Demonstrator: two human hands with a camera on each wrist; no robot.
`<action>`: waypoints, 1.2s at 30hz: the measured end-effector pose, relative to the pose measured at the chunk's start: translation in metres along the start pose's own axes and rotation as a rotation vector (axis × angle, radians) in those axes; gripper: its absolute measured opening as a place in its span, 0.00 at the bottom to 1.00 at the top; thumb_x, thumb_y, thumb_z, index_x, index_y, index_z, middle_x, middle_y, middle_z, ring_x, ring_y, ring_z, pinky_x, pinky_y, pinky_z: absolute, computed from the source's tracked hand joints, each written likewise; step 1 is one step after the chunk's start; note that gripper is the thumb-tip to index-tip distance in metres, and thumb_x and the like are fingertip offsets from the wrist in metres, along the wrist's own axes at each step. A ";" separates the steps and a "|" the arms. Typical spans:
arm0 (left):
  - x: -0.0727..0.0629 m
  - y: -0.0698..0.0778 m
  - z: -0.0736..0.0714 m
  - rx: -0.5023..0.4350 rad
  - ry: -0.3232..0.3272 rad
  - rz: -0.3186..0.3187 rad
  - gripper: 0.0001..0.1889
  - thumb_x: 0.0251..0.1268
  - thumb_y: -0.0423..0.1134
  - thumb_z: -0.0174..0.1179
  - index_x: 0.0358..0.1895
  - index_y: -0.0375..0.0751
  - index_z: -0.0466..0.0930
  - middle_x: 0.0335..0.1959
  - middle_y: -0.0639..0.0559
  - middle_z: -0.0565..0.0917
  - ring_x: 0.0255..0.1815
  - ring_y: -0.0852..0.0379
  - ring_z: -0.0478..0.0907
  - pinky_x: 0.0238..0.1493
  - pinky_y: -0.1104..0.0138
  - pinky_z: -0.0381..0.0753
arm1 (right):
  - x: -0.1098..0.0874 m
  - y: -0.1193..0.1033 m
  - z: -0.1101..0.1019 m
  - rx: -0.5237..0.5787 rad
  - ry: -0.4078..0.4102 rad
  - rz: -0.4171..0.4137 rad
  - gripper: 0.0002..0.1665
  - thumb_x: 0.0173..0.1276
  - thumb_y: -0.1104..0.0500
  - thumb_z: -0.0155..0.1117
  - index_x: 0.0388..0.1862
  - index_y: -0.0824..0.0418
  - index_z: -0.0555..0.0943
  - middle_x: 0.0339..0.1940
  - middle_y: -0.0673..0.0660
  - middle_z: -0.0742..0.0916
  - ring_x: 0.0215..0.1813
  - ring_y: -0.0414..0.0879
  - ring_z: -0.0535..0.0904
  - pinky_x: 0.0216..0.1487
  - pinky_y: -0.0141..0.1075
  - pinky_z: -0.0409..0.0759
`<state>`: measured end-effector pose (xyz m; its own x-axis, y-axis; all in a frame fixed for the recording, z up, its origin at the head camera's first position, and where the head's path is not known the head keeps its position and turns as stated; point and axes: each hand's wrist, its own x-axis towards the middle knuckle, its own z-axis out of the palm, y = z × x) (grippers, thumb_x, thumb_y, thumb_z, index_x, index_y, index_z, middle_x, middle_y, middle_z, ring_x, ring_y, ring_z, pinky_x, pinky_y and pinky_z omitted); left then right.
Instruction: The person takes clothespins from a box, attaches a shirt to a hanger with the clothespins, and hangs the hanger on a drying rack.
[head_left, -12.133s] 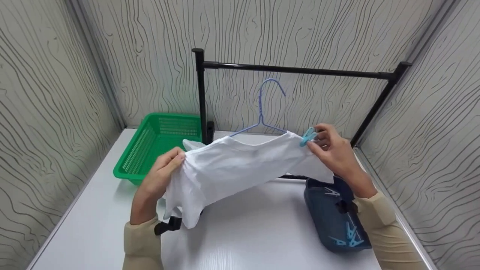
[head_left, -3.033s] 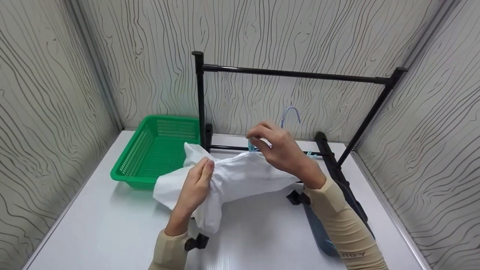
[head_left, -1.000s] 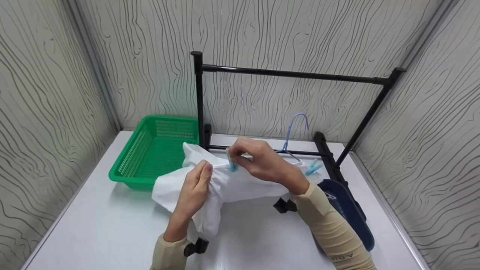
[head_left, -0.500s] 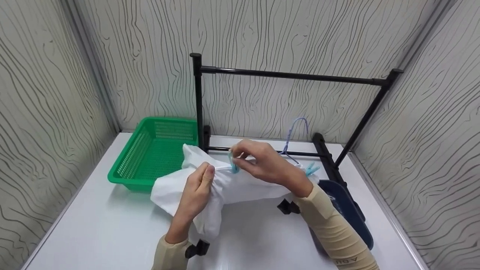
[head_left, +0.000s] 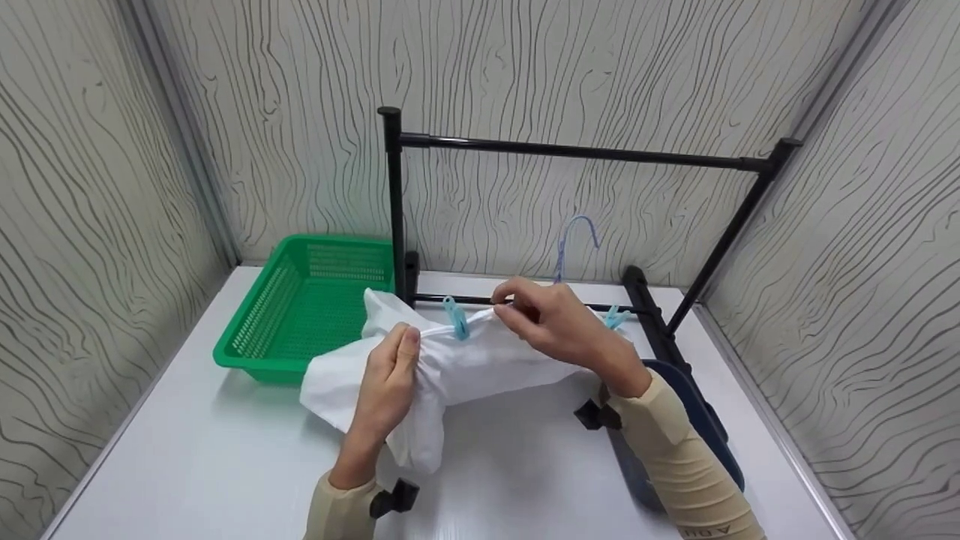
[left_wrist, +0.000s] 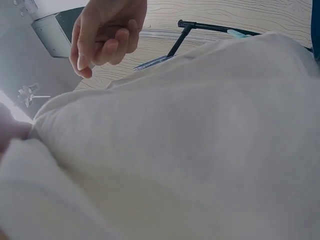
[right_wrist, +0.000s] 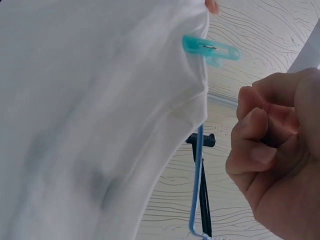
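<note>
A white shirt [head_left: 480, 367] hangs over a blue wire hanger [head_left: 561, 259], whose hook stands up behind my right hand. My left hand [head_left: 388, 375] grips the bunched shoulder fabric at the left. A light-blue clothespin [head_left: 456, 319] clips the shirt's upper edge just right of that grip. Another clothespin [head_left: 616, 318] sits at the far shoulder, partly behind my right arm. My right hand [head_left: 559, 322] hovers by the collar, fingers loosely curled. In the right wrist view, that hand [right_wrist: 280, 150] is apart from the shirt and the clothespin [right_wrist: 210, 47], holding nothing.
A green basket [head_left: 229, 352] stands at the back left. Behind the shirt rises a black rack with a top bar [head_left: 585, 152]. A dark blue bin [head_left: 720, 450] is on the right, partly hidden by my right forearm. Patterned walls enclose the white table [head_left: 225, 465].
My right hand carried a clothespin left along the shirt, clipped it beside my left hand, then let go and drew back right. The hanger hook shifted slightly left. My left hand keeps its grip.
</note>
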<state>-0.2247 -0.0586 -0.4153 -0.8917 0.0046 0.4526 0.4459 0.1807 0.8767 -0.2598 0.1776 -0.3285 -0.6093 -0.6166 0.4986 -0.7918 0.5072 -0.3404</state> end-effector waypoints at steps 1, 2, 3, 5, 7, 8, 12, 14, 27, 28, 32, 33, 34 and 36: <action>0.000 0.000 0.000 -0.003 0.002 0.001 0.16 0.80 0.38 0.43 0.28 0.35 0.65 0.22 0.55 0.60 0.23 0.63 0.59 0.27 0.73 0.60 | -0.001 0.001 0.000 -0.002 -0.016 0.018 0.08 0.74 0.57 0.58 0.48 0.57 0.79 0.20 0.46 0.75 0.23 0.34 0.66 0.25 0.26 0.64; -0.001 0.000 0.001 -0.007 0.005 0.002 0.17 0.80 0.38 0.43 0.28 0.34 0.64 0.22 0.55 0.60 0.23 0.63 0.59 0.27 0.73 0.60 | -0.003 0.002 0.000 -0.006 -0.031 0.036 0.09 0.75 0.56 0.58 0.49 0.56 0.79 0.19 0.46 0.74 0.23 0.34 0.66 0.24 0.26 0.63; -0.001 0.001 0.001 -0.010 0.008 0.002 0.17 0.80 0.38 0.43 0.28 0.34 0.64 0.22 0.55 0.60 0.23 0.63 0.59 0.27 0.73 0.60 | -0.004 0.003 0.000 -0.010 -0.043 0.052 0.10 0.75 0.56 0.58 0.51 0.55 0.78 0.19 0.45 0.75 0.23 0.34 0.66 0.24 0.26 0.63; -0.002 0.001 0.002 -0.016 0.013 -0.002 0.16 0.80 0.38 0.43 0.29 0.34 0.64 0.22 0.54 0.60 0.23 0.63 0.60 0.27 0.73 0.61 | -0.006 0.005 -0.001 -0.006 -0.058 0.083 0.11 0.75 0.54 0.57 0.53 0.55 0.78 0.19 0.45 0.76 0.22 0.34 0.68 0.25 0.27 0.64; -0.003 0.002 0.003 -0.021 0.017 -0.005 0.16 0.80 0.38 0.42 0.29 0.35 0.65 0.23 0.55 0.60 0.23 0.63 0.60 0.27 0.73 0.61 | -0.008 0.007 -0.002 0.000 -0.070 0.114 0.13 0.75 0.54 0.57 0.55 0.55 0.77 0.20 0.46 0.77 0.22 0.34 0.69 0.24 0.27 0.65; -0.004 0.003 0.004 -0.021 0.022 -0.005 0.16 0.80 0.38 0.42 0.29 0.35 0.65 0.23 0.55 0.60 0.23 0.63 0.61 0.27 0.73 0.61 | -0.009 0.008 -0.002 0.007 -0.076 0.131 0.14 0.75 0.54 0.57 0.56 0.55 0.77 0.21 0.46 0.78 0.22 0.34 0.70 0.24 0.27 0.67; -0.008 0.005 0.007 -0.021 0.032 0.004 0.15 0.80 0.38 0.42 0.30 0.37 0.66 0.23 0.55 0.61 0.23 0.63 0.60 0.28 0.73 0.61 | -0.013 0.013 -0.002 0.035 -0.106 0.189 0.15 0.75 0.53 0.57 0.58 0.55 0.75 0.24 0.49 0.81 0.21 0.35 0.74 0.22 0.28 0.74; -0.011 0.006 0.009 -0.025 0.042 0.016 0.14 0.80 0.37 0.42 0.30 0.37 0.66 0.23 0.55 0.61 0.23 0.64 0.61 0.28 0.73 0.62 | -0.015 0.015 0.000 0.053 -0.114 0.209 0.15 0.76 0.52 0.56 0.57 0.54 0.76 0.25 0.51 0.82 0.21 0.37 0.77 0.21 0.30 0.76; -0.026 0.006 0.027 -0.078 0.058 0.172 0.11 0.77 0.31 0.44 0.31 0.38 0.69 0.23 0.58 0.62 0.23 0.67 0.61 0.26 0.72 0.63 | -0.020 0.022 0.018 0.175 0.078 0.230 0.11 0.77 0.55 0.54 0.46 0.60 0.80 0.30 0.55 0.86 0.28 0.46 0.85 0.29 0.32 0.83; -0.027 0.007 0.029 -0.085 0.052 0.183 0.11 0.77 0.30 0.45 0.31 0.38 0.69 0.23 0.58 0.62 0.23 0.67 0.61 0.25 0.72 0.64 | -0.020 0.022 0.019 0.187 0.104 0.236 0.12 0.77 0.55 0.54 0.46 0.61 0.80 0.31 0.55 0.86 0.28 0.46 0.85 0.29 0.33 0.83; -0.028 0.008 0.032 -0.099 0.026 0.215 0.10 0.75 0.29 0.47 0.31 0.39 0.70 0.22 0.57 0.64 0.23 0.67 0.63 0.24 0.73 0.64 | -0.021 0.025 0.024 0.222 0.198 0.245 0.12 0.77 0.57 0.55 0.44 0.64 0.81 0.31 0.56 0.87 0.29 0.47 0.86 0.30 0.37 0.85; -0.028 0.008 0.033 -0.098 0.014 0.218 0.10 0.75 0.29 0.47 0.31 0.39 0.71 0.23 0.57 0.65 0.24 0.67 0.64 0.25 0.73 0.65 | -0.021 0.026 0.025 0.229 0.218 0.246 0.12 0.77 0.57 0.55 0.43 0.64 0.81 0.30 0.57 0.87 0.29 0.47 0.86 0.31 0.38 0.85; -0.028 0.008 0.034 -0.099 0.002 0.221 0.09 0.75 0.30 0.48 0.31 0.40 0.71 0.23 0.57 0.65 0.24 0.67 0.64 0.25 0.73 0.66 | -0.022 0.027 0.026 0.233 0.237 0.247 0.11 0.76 0.58 0.55 0.43 0.63 0.82 0.30 0.57 0.87 0.28 0.47 0.86 0.31 0.38 0.85; -0.028 0.008 0.034 -0.096 -0.023 0.223 0.09 0.74 0.30 0.49 0.32 0.41 0.72 0.23 0.57 0.67 0.25 0.67 0.66 0.25 0.72 0.67 | -0.023 0.029 0.027 0.232 0.268 0.252 0.10 0.76 0.58 0.56 0.43 0.62 0.82 0.30 0.57 0.87 0.28 0.47 0.86 0.31 0.38 0.85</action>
<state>-0.1986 -0.0237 -0.4272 -0.7714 0.0563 0.6339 0.6364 0.0786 0.7674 -0.2699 0.1900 -0.3718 -0.7762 -0.2975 0.5559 -0.6272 0.4543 -0.6326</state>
